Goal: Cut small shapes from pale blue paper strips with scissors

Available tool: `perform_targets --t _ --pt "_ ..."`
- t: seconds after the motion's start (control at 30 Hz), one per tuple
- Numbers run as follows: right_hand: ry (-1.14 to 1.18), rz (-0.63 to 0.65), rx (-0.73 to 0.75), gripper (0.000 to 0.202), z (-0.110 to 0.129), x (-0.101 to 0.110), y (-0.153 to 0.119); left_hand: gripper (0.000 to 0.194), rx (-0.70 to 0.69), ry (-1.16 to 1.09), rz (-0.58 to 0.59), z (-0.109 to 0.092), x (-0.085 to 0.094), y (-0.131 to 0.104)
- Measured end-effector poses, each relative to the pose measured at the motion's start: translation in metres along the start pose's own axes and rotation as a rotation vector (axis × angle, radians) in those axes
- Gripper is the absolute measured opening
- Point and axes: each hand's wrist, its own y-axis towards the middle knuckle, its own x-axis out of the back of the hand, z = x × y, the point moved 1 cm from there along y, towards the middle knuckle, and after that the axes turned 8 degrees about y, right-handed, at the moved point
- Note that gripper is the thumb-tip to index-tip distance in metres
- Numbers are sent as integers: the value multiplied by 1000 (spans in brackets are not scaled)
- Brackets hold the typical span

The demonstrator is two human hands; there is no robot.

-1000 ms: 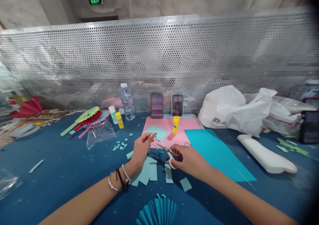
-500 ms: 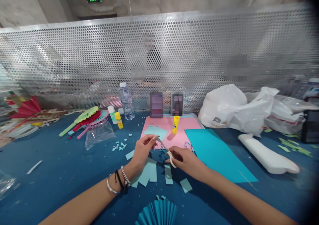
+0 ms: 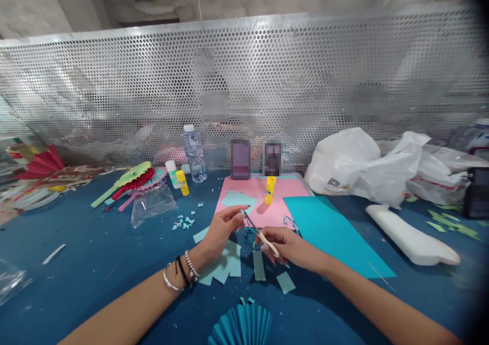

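Note:
My left hand (image 3: 222,229) is closed in a pinch, with a tiny bit of pale blue paper (image 3: 243,212) showing at its fingertips. In my right hand (image 3: 292,244) is a pair of scissors (image 3: 269,243) with cream handles. Its blades point up and left, their tips beside my left fingertips. Light blue paper pieces (image 3: 234,266) lie beneath my left wrist, and a loose strip (image 3: 259,265) and a small square (image 3: 286,282) lie under my right hand. Nearer to me stands out a pleated teal paper fan (image 3: 244,327), cut off by the frame's edge.
Pink paper (image 3: 248,184) lies ahead, bearing an upright yellow glue stick (image 3: 270,191). Teal card (image 3: 336,238) and a white curved object (image 3: 410,237) lie right. Leftward are a water bottle (image 3: 195,156), small paper scraps (image 3: 184,222) and folded fans (image 3: 130,182). A perforated metal panel (image 3: 267,80) closes the back.
My right hand has turned slightly, and the scissors' handles have swung a little to the right. My left hand stays nearly in place, still pinching. The view has shifted slightly.

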Motion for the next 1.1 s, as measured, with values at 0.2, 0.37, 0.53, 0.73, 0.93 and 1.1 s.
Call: perform_targets --t 0.2,0.37,0.53,0.73,0.93,1.1 --pt "178 140 -17 18 1 0 -3 38 44 -89 118 -3 -3 -5" --pt "226 192 -96 23 3 -1 -3 36 54 -118 217 -5 -9 -9" --pt "205 219 -101 30 -3 -8 -1 30 71 -103 303 -7 -16 -13" --pt "171 153 12 26 -9 -12 -4 30 100 -117 314 -4 -18 -15" --pt "201 131 39 24 -10 -11 -6 23 95 -131 344 -3 -18 -13" --pt "221 134 33 21 -9 -11 -5 23 99 -105 343 -3 -17 -12"
